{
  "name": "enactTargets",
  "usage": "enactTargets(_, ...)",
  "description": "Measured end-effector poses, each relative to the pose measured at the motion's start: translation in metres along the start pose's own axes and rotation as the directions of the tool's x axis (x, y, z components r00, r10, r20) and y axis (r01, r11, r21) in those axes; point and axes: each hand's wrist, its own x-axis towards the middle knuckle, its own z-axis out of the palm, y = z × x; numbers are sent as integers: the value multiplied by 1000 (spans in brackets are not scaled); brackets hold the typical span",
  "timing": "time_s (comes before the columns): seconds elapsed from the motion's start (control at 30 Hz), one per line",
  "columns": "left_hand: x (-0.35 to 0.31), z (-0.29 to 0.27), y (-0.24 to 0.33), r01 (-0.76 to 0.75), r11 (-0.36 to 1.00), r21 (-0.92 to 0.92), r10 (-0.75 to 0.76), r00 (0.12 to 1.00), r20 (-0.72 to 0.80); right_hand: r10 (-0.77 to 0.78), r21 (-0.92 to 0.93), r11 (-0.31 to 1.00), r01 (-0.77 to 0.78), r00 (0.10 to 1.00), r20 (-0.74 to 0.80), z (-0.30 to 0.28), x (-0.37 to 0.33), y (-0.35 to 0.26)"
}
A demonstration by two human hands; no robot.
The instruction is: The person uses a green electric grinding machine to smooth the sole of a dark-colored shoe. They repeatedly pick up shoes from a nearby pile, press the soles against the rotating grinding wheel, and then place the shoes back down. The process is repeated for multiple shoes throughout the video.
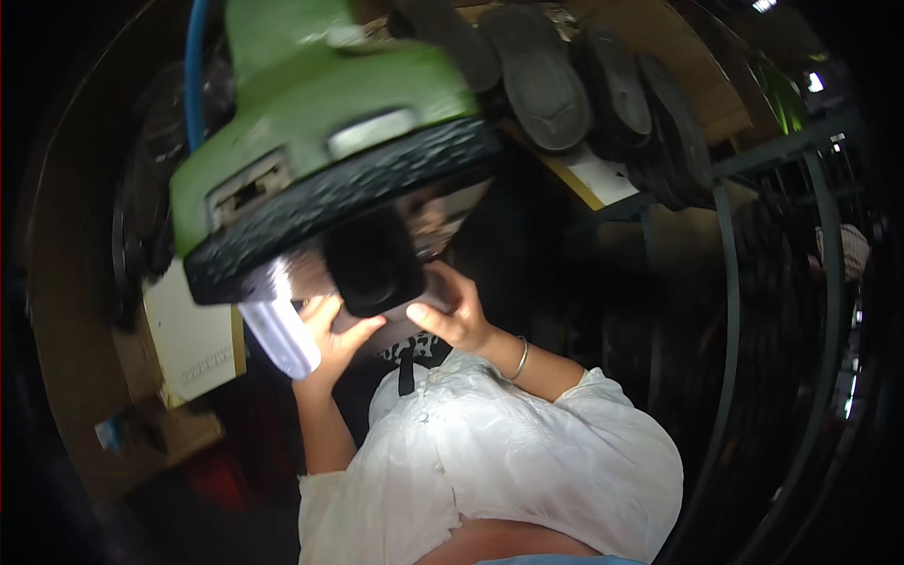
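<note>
My left hand (335, 347) and my right hand (456, 315) are raised in front of my chest, under a green machine head (311, 122) with a rough black lower edge. Between them both hands grip a brownish-grey piece (394, 327), thumbs on its near side. Its far part is hidden, and I cannot make out its kind. Just above it is a black rounded block (375, 259), and I cannot tell whether this belongs to the machine or to the piece. Beside my left hand hangs a lit, translucent lamp (285, 334).
Several dark grey shoe soles (539, 85) stand at the upper right, with more dark soles at the far left. A blue hose (196, 75) runs beside the machine. Green metal rails (730, 282) rise on the right. A white-and-yellow board (193, 334) is at the left.
</note>
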Motion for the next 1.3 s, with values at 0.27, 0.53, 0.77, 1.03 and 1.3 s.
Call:
enactTargets(0.27, -29, 67, -30, -54, 990, -132, 51, 998, -26, -280, -601, 735, 313, 948, 152, -46, 19, -43)
enactTargets(0.53, -28, 70, -27, 139, 989, -48, -143, 985, -95, -702, -619, 697, 362, 521, -485, -119, 37, -103)
enactTargets(0.77, -38, 67, -27, 283, 954, -101, -282, 959, 25, -690, -793, 592, 147, 601, -404, -159, 91, -72)
enactTargets(1.03, -64, 69, -61, 270, 961, -64, -270, 963, 17, -740, -996, 24, -91, 668, -79, -114, 95, -83)
enactTargets(1.3, -61, 70, -67, 270, 960, -71, -269, 963, 23, -735, -958, -223, -180, 676, 44, -164, 140, -72)
